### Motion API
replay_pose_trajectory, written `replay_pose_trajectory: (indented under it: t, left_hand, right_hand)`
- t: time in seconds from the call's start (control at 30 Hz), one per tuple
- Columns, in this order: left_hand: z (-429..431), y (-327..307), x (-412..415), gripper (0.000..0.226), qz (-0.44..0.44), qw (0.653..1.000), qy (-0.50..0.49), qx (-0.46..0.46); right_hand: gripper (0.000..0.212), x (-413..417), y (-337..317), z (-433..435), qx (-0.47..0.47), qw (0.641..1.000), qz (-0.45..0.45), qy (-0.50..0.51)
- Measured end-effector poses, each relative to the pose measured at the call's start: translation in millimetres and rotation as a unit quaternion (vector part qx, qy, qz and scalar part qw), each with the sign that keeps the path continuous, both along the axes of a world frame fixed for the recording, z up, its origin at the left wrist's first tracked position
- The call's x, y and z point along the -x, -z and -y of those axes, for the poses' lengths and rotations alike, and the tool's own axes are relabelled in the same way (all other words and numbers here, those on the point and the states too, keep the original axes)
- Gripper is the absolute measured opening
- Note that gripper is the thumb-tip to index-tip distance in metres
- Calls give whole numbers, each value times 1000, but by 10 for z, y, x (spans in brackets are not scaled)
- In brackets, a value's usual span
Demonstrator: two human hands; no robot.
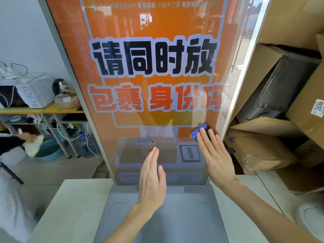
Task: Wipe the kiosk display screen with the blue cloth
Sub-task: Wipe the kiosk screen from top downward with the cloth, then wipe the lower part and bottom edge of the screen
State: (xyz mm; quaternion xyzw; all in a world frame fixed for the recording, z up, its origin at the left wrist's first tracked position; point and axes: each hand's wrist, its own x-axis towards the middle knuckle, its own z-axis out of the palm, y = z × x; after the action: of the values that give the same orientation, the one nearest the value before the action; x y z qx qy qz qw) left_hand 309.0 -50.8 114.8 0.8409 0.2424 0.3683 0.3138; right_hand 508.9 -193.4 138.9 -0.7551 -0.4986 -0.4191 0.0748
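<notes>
The tall kiosk display screen (152, 76) fills the middle of the view, orange with large black and red characters. My right hand (215, 155) lies flat against its lower right part, pressing the blue cloth (197, 132) onto the glass; only a bunched blue edge shows past my fingertips. My left hand (152, 176) hovers in front of the lower centre of the screen, fingers straight and together, holding nothing.
A grey scanning tray (161, 216) on a white counter (70, 207) lies below the screen. Stacked cardboard boxes (280, 102) crowd the right side. At left stand a shelf with a kettle (57, 86) and another person's hand with a pale cloth (33, 144).
</notes>
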Motion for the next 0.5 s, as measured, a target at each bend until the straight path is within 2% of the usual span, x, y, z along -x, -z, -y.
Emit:
replay_pose_trajectory:
  t: [0.07, 0.13, 0.23, 0.33, 0.4, 0.5]
  left_hand:
    - [-17, 1, 42, 50, 12, 1000, 11, 24]
    - [-42, 23, 82, 48, 15, 998, 7, 53]
    - [-124, 50, 145, 46, 28, 993, -14, 111]
    - [-204, 71, 212, 44, 30, 988, -19, 151]
    - [-217, 84, 233, 42, 42, 982, -14, 184]
    - [-189, 64, 202, 37, 86, 961, -18, 264]
  right_hand:
    - [85, 24, 88, -13, 19, 1000, 21, -11]
    - [91, 30, 245, 39, 88, 994, 53, -28]
    - [96, 61, 363, 109, 177, 982, 51, -30]
    - [93, 84, 285, 63, 155, 987, 39, -24]
    - [88, 120, 139, -27, 108, 993, 29, -24]
    - [92, 213, -31, -229, 41, 999, 3, -21]
